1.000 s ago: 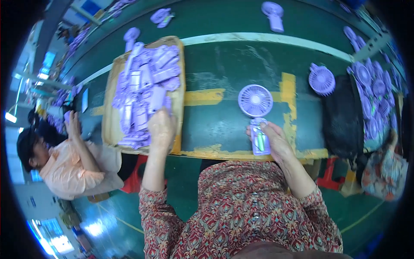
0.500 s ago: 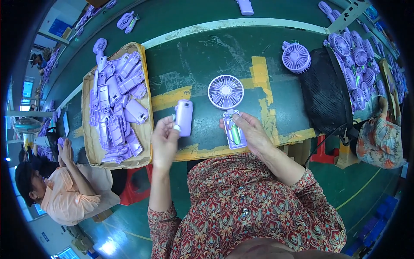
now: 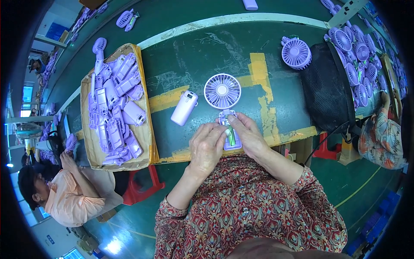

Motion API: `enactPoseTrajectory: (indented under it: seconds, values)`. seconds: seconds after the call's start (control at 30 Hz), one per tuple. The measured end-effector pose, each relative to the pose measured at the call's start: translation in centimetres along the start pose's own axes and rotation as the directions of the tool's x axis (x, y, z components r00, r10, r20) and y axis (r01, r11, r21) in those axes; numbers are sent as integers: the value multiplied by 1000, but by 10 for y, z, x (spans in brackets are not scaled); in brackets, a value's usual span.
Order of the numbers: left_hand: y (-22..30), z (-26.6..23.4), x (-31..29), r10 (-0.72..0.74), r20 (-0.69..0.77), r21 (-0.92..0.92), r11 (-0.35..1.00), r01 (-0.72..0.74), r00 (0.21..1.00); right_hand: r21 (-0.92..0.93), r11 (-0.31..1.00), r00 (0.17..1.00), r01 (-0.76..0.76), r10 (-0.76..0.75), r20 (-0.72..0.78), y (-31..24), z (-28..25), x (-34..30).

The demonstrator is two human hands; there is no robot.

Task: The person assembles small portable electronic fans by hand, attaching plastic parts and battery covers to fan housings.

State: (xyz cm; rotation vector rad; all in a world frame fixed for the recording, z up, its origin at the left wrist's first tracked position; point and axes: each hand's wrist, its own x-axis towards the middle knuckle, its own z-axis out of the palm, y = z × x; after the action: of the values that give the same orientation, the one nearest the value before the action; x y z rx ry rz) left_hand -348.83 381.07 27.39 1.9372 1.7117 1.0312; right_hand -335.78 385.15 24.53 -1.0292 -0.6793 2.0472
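Observation:
A purple handheld fan [image 3: 222, 91] lies face up at the table's near edge, its handle opened so the inside shows. My right hand [image 3: 250, 136] grips the handle from the right, thumb on its upper part. In the handle sits a green battery [image 3: 232, 137], partly covered by my fingers. My left hand [image 3: 207, 144] reaches over from the left, fingertips pinched together at the battery's upper left; what they hold is hidden. A purple handle cover [image 3: 184, 108] lies tilted on the table to the left, untouched.
A cardboard tray [image 3: 152, 142] heaped with purple covers stands at left. To the right are another fan [image 3: 296, 53], a black mesh bag [image 3: 325, 88] and a pile of fans [image 3: 362, 54]. Co-workers sit at both sides. Yellow tape [image 3: 260, 71] marks the green table.
My left hand has let go of the handle cover, which now lies tilted on the table, and has moved right to the opened handle. My right hand keeps hold of the fan.

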Motion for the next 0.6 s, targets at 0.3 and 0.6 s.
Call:
enactPoseTrajectory:
  seconds: [0.3, 0.6]
  values:
    - [7, 3, -1, 96, -13, 3, 995, -96, 995, 8, 1000, 1000, 9, -9, -2, -3, 5, -1]
    - [-34, -51, 14, -74, -74, 546, 832, 102, 995, -18, 999, 998, -46, 47, 52, -9, -1, -1]
